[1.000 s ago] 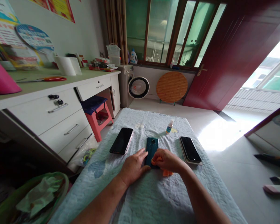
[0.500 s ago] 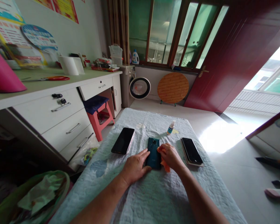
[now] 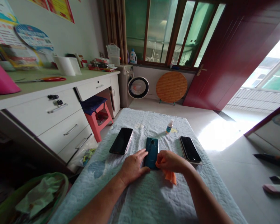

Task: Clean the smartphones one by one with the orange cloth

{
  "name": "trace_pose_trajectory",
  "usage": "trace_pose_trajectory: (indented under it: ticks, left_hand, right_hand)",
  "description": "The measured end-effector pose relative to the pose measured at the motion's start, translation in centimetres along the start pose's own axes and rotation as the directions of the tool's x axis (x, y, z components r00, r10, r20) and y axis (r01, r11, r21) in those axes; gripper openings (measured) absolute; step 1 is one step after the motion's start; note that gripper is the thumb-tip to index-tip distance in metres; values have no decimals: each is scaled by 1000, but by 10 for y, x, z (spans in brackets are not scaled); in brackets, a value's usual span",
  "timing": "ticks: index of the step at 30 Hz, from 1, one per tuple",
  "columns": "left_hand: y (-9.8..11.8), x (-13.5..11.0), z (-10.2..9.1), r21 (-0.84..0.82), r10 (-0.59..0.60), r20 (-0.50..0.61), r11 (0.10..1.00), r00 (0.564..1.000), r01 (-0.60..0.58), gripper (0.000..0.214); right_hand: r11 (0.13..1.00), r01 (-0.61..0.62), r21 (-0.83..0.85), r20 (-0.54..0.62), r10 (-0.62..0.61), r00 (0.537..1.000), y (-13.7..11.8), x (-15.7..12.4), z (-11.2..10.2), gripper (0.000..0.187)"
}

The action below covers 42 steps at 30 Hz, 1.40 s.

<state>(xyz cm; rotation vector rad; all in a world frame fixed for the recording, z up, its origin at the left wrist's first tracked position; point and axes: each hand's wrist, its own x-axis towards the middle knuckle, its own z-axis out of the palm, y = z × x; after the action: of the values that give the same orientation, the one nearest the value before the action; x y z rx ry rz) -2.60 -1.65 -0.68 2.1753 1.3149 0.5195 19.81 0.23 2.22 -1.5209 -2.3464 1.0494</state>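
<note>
A dark teal smartphone [image 3: 152, 152] lies back up on the quilted cloth, its camera block at the far end. My left hand [image 3: 133, 165] steadies it, fingers at its left edge and thumb by the near left corner. An orange cloth [image 3: 170, 175] is bunched in the closed fingers of my right hand [image 3: 169, 161], which presses at the phone's lower right edge. The cloth's loose end hangs toward me. To the left rests a black-screened phone [image 3: 122, 140]; on the right, another phone [image 3: 190, 149] lies screen up. A small spray bottle [image 3: 169, 127] stands upright beyond them.
The pale blue quilted cloth [image 3: 140, 199] covers the surface under the phones. At left stands a desk [image 3: 60, 115] with drawers, a red stool [image 3: 98, 119] beside it. A lined bin [image 3: 63, 186] sits at lower left. A washing machine [image 3: 126, 82] has its door open.
My right hand and the orange cloth have slid toward me along the phone's right edge, the wrist now more bent. My left hand stays on the phone. The view has shifted slightly.
</note>
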Motion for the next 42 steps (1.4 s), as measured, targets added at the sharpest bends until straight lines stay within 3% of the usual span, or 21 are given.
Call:
trace_pose_trajectory:
  ticks: [3, 6, 10, 14, 17, 20, 24, 31, 42]
  left_hand:
    - [-2, 0, 1, 2, 2, -4, 1000, 1000, -2, 63]
    - [-4, 0, 2, -6, 0, 1, 1000, 1000, 0, 63]
    - [-4, 0, 2, -22, 3, 6, 1000, 1000, -2, 62]
    - [-5, 0, 3, -5, 7, -2, 1000, 1000, -7, 63]
    - [-4, 0, 3, 15, 9, 1, 1000, 1000, -9, 64]
    - [-4, 0, 3, 23, 2, 3, 1000, 1000, -2, 63]
    - [-3, 0, 2, 20, -3, 8, 1000, 1000, 3, 63]
    - [-2, 0, 1, 15, -2, 16, 1000, 1000, 1, 63]
    - [-3, 1, 0, 25, 12, 34, 1000, 999, -13, 65]
  right_hand:
    - [998, -26, 64, 92, 21, 996, 4, -2, -3, 10]
    - [996, -28, 87, 78, 21, 997, 8, 0, -3, 9]
    - [1000, 25, 16, -138, -23, 990, 13, 10, 0, 6]
    - [997, 12, -76, -387, -41, 921, 19, 22, 7, 12]
    - [996, -13, -91, -485, -33, 874, 23, 31, 13, 14]
    - [996, -20, -86, -509, -26, 860, 27, 35, 17, 16]
    - [997, 19, -80, -454, -53, 889, 25, 33, 15, 19]
    - [996, 52, -67, -191, -64, 979, 10, 15, 4, 21]
    - [996, 61, -72, 7, -61, 998, -20, -2, 1, 17]
